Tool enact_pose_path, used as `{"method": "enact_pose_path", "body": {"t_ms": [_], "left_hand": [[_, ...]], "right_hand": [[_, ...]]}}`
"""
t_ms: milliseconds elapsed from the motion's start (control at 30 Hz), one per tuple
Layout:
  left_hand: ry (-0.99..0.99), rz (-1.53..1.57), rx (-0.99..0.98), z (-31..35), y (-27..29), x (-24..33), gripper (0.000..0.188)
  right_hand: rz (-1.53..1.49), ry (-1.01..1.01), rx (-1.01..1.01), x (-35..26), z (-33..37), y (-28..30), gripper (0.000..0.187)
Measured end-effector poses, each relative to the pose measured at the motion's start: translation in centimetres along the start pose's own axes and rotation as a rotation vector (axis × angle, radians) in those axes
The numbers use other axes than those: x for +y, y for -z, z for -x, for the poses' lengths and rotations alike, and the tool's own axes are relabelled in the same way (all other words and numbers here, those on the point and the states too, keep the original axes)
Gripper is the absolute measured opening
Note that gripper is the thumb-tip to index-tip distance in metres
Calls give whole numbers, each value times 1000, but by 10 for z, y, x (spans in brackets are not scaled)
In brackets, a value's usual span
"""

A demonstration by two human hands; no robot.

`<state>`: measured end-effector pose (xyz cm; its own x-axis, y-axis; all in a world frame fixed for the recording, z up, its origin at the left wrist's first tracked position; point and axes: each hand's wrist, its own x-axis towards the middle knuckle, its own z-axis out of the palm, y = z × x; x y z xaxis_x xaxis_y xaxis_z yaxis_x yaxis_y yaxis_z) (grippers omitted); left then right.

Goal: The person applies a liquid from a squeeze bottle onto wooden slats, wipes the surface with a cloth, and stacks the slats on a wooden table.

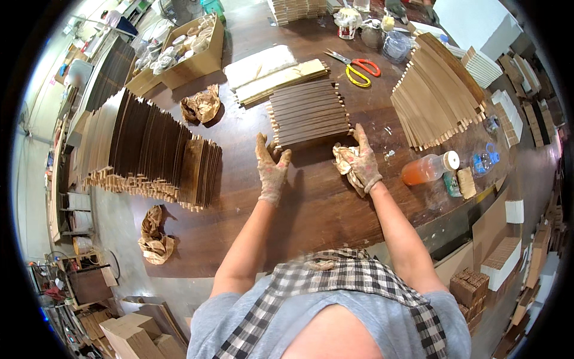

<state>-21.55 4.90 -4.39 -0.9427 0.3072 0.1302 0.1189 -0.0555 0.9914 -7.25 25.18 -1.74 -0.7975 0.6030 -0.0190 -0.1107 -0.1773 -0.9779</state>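
A neat block of dark brown wooden slats (310, 116) with pale pegs at both ends lies on the brown table in front of me. My left hand (272, 170), in a stained work glove, is at the block's near left corner with thumb and fingers apart; whether it touches the wood I cannot tell. My right hand (366, 164), gloved too, grips a crumpled piece of brown paper (348, 163) beside the near right corner. Beyond the block lie a white padded bundle (260, 66), pale wooden strips (281, 82) and scissors (356, 69) with red and yellow handles.
Tall rows of dark slats (140, 140) stand at left, with another slat stack (433, 99) at right. Crumpled paper (202, 104) lies near a cardboard box (194, 57). An orange-filled bottle (427, 169) and a blue-capped bottle (484, 160) stand near the right edge.
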Motion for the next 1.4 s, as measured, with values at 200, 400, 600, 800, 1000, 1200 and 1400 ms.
{"method": "enact_pose_path", "body": {"t_ms": [200, 400, 600, 800, 1000, 1200, 1400], "left_hand": [[32, -394, -86, 55, 26, 7, 74], [43, -415, -213, 134, 52, 34, 69], [-139, -733, -382, 152, 46, 52, 111], [-262, -589, -375, 154, 38, 26, 112], [-202, -627, -451, 156, 44, 42, 111], [-205, -617, -432, 156, 49, 33, 110], [-259, -625, -468, 155, 54, 30, 110]], "right_hand": [[261, -100, -85, -6, 65, 27, 71], [12, -346, 33, -16, 141, 51, 37], [923, 545, -20, -38, 115, 6, 25], [1273, 590, -248, 30, 114, -60, 16], [1336, 359, -69, -10, 80, 52, 20], [980, 868, -225, -8, 100, -56, 17], [1382, 368, 61, 17, 89, 74, 27]]}}
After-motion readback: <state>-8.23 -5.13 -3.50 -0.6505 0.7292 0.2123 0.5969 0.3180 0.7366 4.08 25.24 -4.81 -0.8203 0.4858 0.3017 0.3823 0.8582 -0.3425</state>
